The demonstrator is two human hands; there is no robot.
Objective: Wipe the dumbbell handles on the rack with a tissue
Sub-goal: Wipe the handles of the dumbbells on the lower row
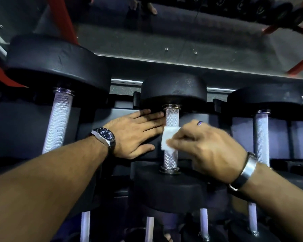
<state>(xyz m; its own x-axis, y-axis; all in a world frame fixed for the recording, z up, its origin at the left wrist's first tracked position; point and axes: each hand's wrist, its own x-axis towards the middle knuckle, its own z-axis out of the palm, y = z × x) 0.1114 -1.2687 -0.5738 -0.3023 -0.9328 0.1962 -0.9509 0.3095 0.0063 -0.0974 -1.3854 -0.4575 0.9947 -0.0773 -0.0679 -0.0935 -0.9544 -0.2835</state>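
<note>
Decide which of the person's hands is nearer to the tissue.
Right. The right hand pinches the tissue against the middle dumbbell handle. The left hand lies open just beside it, fingertips by the handle, not touching the tissue.

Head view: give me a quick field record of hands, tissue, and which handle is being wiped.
left hand: flat, fingers straight, beside the middle handle
right hand: pinches the tissue
tissue: white, folded, pressed on the middle handle about halfway along
left handle: untouched
right handle: untouched
wrists: watch on left, band on right
</note>
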